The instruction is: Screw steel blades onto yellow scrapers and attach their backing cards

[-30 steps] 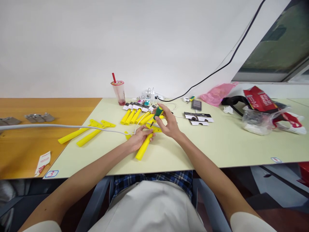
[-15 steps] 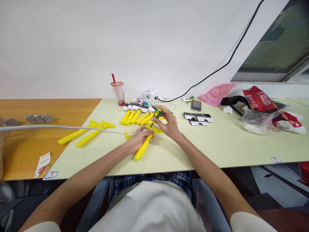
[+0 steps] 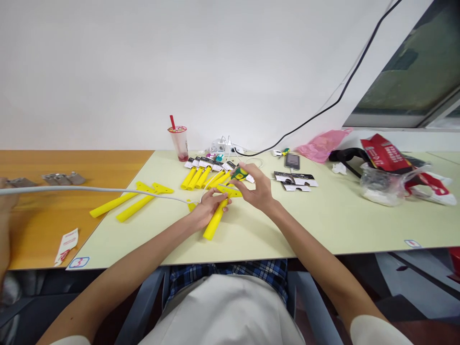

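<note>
My left hand (image 3: 210,208) grips a yellow T-shaped plastic scraper (image 3: 215,221) just below its wide head, with the handle slanting toward me. In my right hand (image 3: 257,188) is a short screwdriver (image 3: 239,173) with a green and yellow handle, pinched between thumb and fingers. Its metal shaft points left, just above the scraper's head; I cannot tell whether the tip touches it. Part of another yellow piece (image 3: 191,206) shows behind my left hand. Two more yellow scrapers (image 3: 134,207) lie to the left.
Yellow handles with black-and-white cards (image 3: 201,177) lie in a row behind my hands. A drink cup (image 3: 179,143) stands by the wall. A grey cable (image 3: 108,189) crosses from the left. More cards (image 3: 295,179), a pink bag (image 3: 321,145) and clear plastic bag (image 3: 381,184) lie right.
The screwdriver has tilted: its shaft pointed down at the scraper's head and now lies flatter, toward the left. My left hand keeps its grip on the scraper.
</note>
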Motion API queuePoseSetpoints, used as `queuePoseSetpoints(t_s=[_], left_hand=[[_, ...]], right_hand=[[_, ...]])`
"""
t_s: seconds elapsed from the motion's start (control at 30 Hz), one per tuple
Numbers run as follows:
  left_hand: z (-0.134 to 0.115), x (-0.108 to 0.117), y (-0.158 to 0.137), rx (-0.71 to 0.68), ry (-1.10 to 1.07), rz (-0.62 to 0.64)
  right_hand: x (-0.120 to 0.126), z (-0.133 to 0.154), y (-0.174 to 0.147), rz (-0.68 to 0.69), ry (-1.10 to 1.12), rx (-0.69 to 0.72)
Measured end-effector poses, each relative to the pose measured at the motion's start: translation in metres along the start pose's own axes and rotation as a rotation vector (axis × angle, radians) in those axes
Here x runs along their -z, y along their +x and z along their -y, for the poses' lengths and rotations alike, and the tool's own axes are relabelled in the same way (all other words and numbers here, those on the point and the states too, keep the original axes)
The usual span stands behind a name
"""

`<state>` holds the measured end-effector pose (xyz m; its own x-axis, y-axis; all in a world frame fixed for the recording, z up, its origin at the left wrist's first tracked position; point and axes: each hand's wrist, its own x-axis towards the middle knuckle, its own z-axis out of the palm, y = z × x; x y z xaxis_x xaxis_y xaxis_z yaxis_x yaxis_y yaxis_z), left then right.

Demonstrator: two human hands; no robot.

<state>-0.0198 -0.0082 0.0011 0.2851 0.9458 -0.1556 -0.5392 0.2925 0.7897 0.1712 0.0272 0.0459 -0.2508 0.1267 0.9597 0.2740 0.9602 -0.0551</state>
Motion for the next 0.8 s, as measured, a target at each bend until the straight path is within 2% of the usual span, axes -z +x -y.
queuePoseSetpoints(t_s=[0.07, 0.13, 0.23, 0.37, 0.47, 0.6, 0.8], left_hand=[[-0.002, 0.004, 0.005, -0.006, 0.018, -0.046], [-0.005, 0.006, 0.009, -0.027, 0.027, -0.072], [-0.011, 0.006, 0.011, -0.077, -0.004, -0.036], [-0.022, 0.002, 0.004, -0.133, -0.045, 0.028], [-0.027, 0.001, -0.001, -0.128, -0.034, 0.082], [-0.029, 0.000, -0.005, -0.127, -0.016, 0.143], [-0.029, 0.000, -0.009, -0.108, -0.020, 0.182]], right_hand=[[0.008, -0.002, 0.009, -0.043, 0.031, -0.060], [0.020, -0.009, 0.017, -0.090, 0.038, -0.178], [0.044, -0.032, 0.018, -0.149, 0.016, -0.341], [0.074, -0.077, -0.013, -0.163, -0.120, -0.546], [0.088, -0.104, -0.047, -0.247, -0.201, -0.716], [0.093, -0.122, -0.073, -0.264, -0.286, -0.776], [0.092, -0.124, -0.076, -0.195, -0.340, -0.821]])
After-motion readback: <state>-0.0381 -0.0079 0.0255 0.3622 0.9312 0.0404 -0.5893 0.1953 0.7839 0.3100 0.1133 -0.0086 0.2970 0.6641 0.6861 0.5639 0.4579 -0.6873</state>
